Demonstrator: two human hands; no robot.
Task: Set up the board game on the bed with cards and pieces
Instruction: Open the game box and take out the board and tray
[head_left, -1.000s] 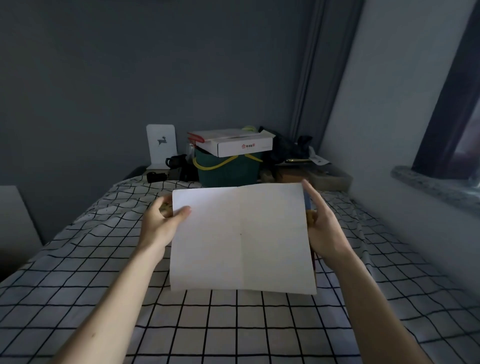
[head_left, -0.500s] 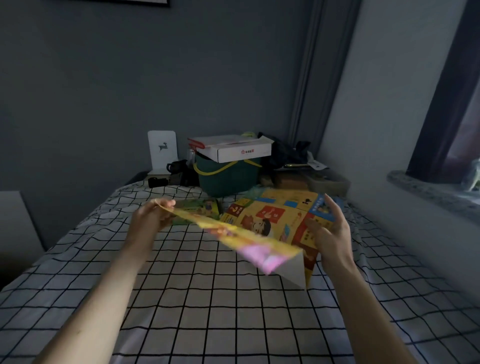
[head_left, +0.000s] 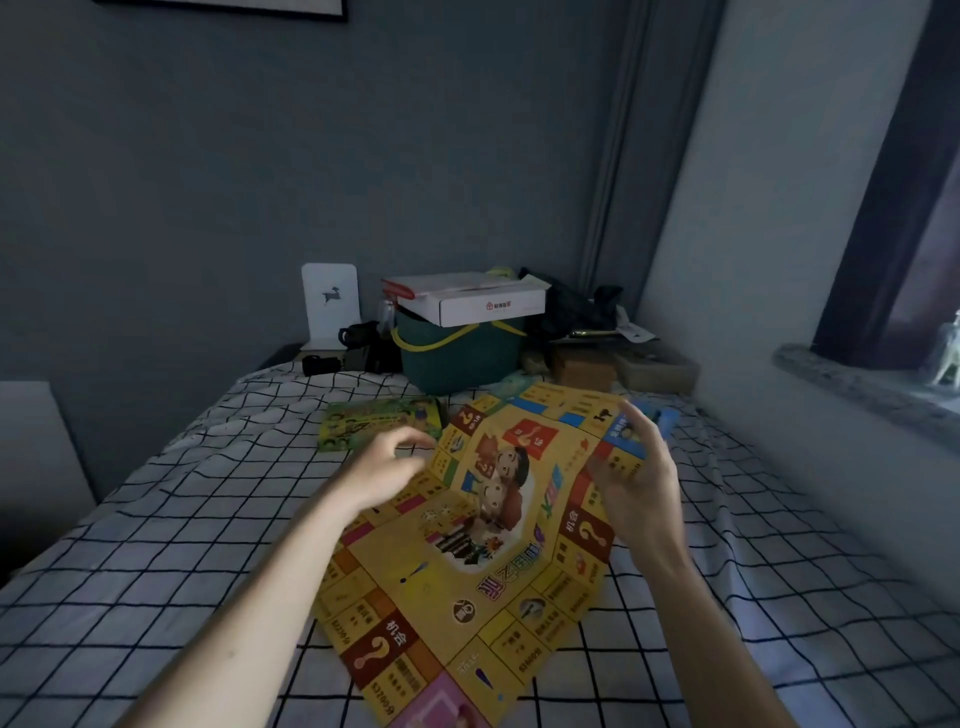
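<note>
Creased glossy paper game board (head_left: 483, 551) on checked bedsheet (head_left: 156, 519).

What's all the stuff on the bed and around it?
game board: one, yellow, unfolded on the bed, creased, not quite flat
game box: one, green, left of the board's far edge
bed sheet: one, white with black grid
bucket: one, dark green with yellow handle, head of the bed
cardboard box: one, white, on the bucket
white stand: one, with a deer picture, left of the bucket
left hand: above the board's left edge
right hand: at the board's right edge
</note>
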